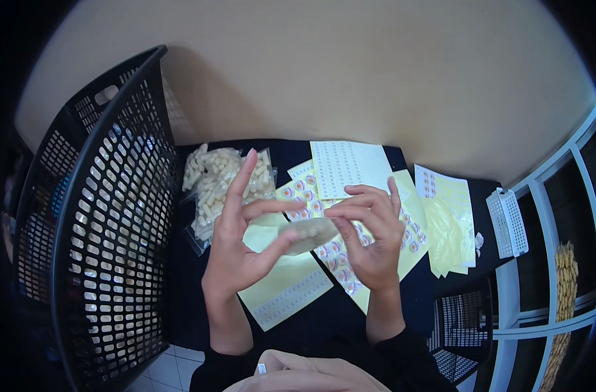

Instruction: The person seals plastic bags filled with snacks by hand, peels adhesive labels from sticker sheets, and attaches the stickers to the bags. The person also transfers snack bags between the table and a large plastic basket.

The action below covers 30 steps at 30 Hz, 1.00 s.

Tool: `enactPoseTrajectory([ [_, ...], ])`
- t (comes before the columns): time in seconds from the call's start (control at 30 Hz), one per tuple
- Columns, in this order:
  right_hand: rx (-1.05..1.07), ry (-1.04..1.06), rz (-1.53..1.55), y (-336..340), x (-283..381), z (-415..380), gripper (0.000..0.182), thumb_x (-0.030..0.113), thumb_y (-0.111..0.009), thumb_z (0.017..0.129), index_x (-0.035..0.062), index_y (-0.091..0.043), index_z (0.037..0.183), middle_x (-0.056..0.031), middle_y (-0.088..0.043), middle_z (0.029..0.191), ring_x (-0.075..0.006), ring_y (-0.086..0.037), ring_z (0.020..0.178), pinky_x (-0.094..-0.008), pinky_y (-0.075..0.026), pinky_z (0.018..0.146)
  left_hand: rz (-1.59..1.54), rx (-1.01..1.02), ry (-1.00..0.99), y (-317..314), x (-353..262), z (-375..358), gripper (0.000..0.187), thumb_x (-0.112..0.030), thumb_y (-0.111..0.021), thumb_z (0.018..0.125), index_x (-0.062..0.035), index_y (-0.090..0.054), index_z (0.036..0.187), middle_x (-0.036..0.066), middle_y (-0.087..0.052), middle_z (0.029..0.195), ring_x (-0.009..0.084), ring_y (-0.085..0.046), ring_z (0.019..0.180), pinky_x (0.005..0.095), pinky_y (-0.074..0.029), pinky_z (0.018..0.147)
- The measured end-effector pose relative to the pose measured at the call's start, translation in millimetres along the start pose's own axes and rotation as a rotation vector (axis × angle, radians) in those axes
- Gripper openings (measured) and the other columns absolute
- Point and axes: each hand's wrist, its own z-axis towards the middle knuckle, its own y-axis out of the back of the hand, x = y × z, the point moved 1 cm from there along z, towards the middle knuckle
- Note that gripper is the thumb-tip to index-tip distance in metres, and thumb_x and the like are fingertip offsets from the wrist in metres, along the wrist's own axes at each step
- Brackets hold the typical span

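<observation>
Between my two hands is a small rounded translucent container (309,235), greyish-green and slightly blurred. My left hand (236,251) grips its left side between thumb and a finger, with the index finger raised. At the upper right edge, my right hand (374,245) pinches with thumb and fingertips; whether a sticker is between them I cannot make out. Below the hands lies a sheet of round stickers (340,264), partly covered by a white sheet of small printed labels (350,170). A yellowish sheet with small printed rows (291,300) lies under my left hand.
Clear bags of pale capsules (213,189) lie at the back left, beside a tall black basket (115,215). To the right are another sticker sheet (464,196), yellow backing paper (443,225) and a white basket (507,222). A black crate (458,320) stands lower right.
</observation>
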Motion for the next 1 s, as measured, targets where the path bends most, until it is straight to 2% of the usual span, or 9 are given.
enactPoseTrajectory([
  [0.13, -0.159, -0.047, 0.177, 9.8, -0.4, -2.9, 0.009, 0.006, -0.064, 0.069, 0.0129, -0.065, 0.075, -0.0006, -0.057, 0.069, -0.0169, -0.056, 0.079, -0.0417, -0.025, 0.093, 0.143, 0.249, -0.039, 0.9, 1.7, 1.5, 0.064, -0.011, -0.065, 0.069, -0.0028, -0.034, 0.124, 0.013, -0.06, 0.095, 0.0206, -0.06, 0.082, 0.0273, -0.044, 0.076],
  [0.2, -0.14, -0.001, 0.152, 12.2, -4.7, -4.9, 0.013, 0.004, -0.061, 0.071, 0.0088, -0.063, 0.084, -0.0046, -0.058, 0.077, -0.0181, -0.055, 0.084, -0.0387, -0.027, 0.092, 0.148, 0.499, 0.131, 4.6, 7.8, -1.0, 0.05, -0.011, -0.064, 0.07, -0.0021, -0.045, 0.115, 0.011, -0.06, 0.091, 0.0192, -0.059, 0.078, 0.025, -0.045, 0.07],
  [0.27, -0.384, -0.042, 0.303, 14.7, -7.6, -1.9, 0.022, 0.002, -0.055, 0.075, 0.0028, -0.057, 0.097, -0.0096, -0.057, 0.088, -0.0202, -0.054, 0.089, -0.0342, -0.029, 0.091, 0.113, 0.444, 0.161, 4.6, 3.6, -3.8, 0.036, -0.01, -0.062, 0.073, 0.0008, -0.051, 0.105, 0.01, -0.058, 0.092, 0.0156, -0.057, 0.075, 0.023, -0.045, 0.064],
  [0.33, -0.411, -0.051, 0.236, 32.6, -14.4, -1.7, 0.03, 0.001, -0.051, 0.078, -0.0022, -0.048, 0.107, -0.0137, -0.055, 0.097, -0.022, -0.052, 0.093, -0.0312, -0.033, 0.089, -0.092, 0.062, 0.214, 9.5, 3.1, -6.6, 0.034, -0.01, -0.06, 0.076, 0.0018, -0.049, 0.106, 0.007, -0.058, 0.091, 0.0111, -0.055, 0.077, 0.0214, -0.044, 0.065],
  [0.4, -0.414, -0.076, 0.201, 42.6, -26.8, -10.3, 0.024, 0.002, -0.052, 0.078, -0.0021, -0.053, 0.101, -0.0118, -0.057, 0.091, -0.0191, -0.053, 0.089, -0.0297, -0.038, 0.082, -0.166, -0.189, 0.094, 18.4, 7.4, -5.2, 0.029, -0.009, -0.055, 0.08, 0.0017, -0.048, 0.106, 0.004, -0.056, 0.093, 0.0085, -0.053, 0.08, 0.0205, -0.043, 0.068],
  [0.47, -0.212, -0.249, 0.11, 44.5, -34.3, -24.0, 0.017, 0.002, -0.055, 0.076, -0.0015, -0.058, 0.092, -0.0101, -0.059, 0.083, -0.0164, -0.056, 0.081, -0.0268, -0.041, 0.073, -0.279, -0.429, 0.025, 30.8, 15.8, -4.8, 0.027, -0.01, -0.051, 0.083, 0.0004, -0.047, 0.108, 0.005, -0.055, 0.095, 0.0081, -0.052, 0.085, 0.0211, -0.042, 0.073],
  [0.63, -0.137, -0.337, -0.171, 48.3, -38.9, -61.8, 0.02, -0.002, -0.06, 0.067, 0.0005, -0.06, 0.088, -0.0081, -0.058, 0.067, -0.0136, -0.055, 0.06, -0.0242, -0.043, 0.057, -0.457, -0.558, 0.06, 50.7, 19.1, -8.2, 0.039, -0.019, -0.051, 0.083, 0.001, -0.04, 0.114, 0.01, -0.05, 0.104, 0.0163, -0.051, 0.096, 0.0269, -0.041, 0.082],
  [0.8, 0.148, -0.672, -0.188, 58.2, -52.4, -113.0, 0.023, 0.001, -0.061, 0.066, 0.0007, -0.061, 0.088, -0.0098, -0.057, 0.068, -0.0158, -0.055, 0.059, -0.0254, -0.044, 0.055, -0.457, -0.607, 0.071, 53.6, 18.6, -9.7, 0.043, -0.021, -0.051, 0.082, 0.0026, -0.038, 0.115, 0.012, -0.048, 0.107, 0.0192, -0.049, 0.1, 0.0292, -0.04, 0.085],
  [1.0, 0.232, -0.747, -0.329, 67.9, -62.2, -147.5, 0.016, 0.001, -0.06, 0.067, -0.0007, -0.062, 0.083, -0.0127, -0.056, 0.07, -0.0197, -0.056, 0.06, -0.0271, -0.046, 0.056, -0.415, -0.592, 0.062, 52.0, 21.1, -8.4, 0.044, -0.018, -0.054, 0.081, 0.003, -0.037, 0.116, 0.012, -0.048, 0.108, 0.0188, -0.049, 0.1, 0.0283, -0.04, 0.085],
])
